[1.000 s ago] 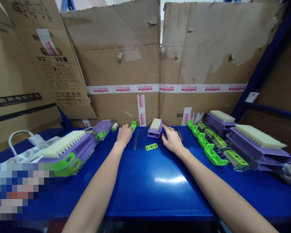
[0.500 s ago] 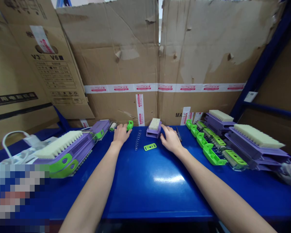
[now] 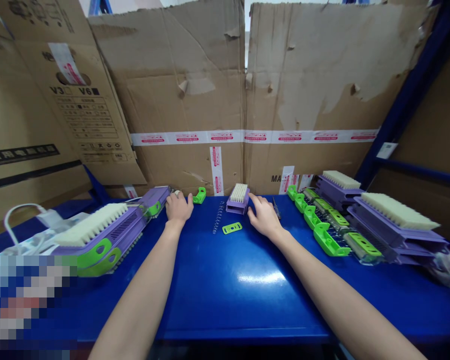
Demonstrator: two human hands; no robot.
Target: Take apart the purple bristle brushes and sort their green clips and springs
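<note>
My left hand reaches over a small pale-topped part, mostly hidden beneath the fingers. Its fingers are stretched out and the thumb stands apart. Just right of it lies a bright green curved clip. My right hand rests with fingers extended, the index fingertip at the right side of a purple brush block with cream bristles. Between the hands, a thin coil spring and a flat green slotted plate lie on the blue table.
Purple bristled blocks are stacked at right beside a row of green clips and clear-cased pieces. More purple blocks lie at left near a white plug and cable. A dark thin tool lies beyond my right hand. Cardboard walls the back.
My left hand has moved left, away from the green clip and over the small pale-topped part. The spring has shifted slightly right. My right hand has stayed by the brush block.
</note>
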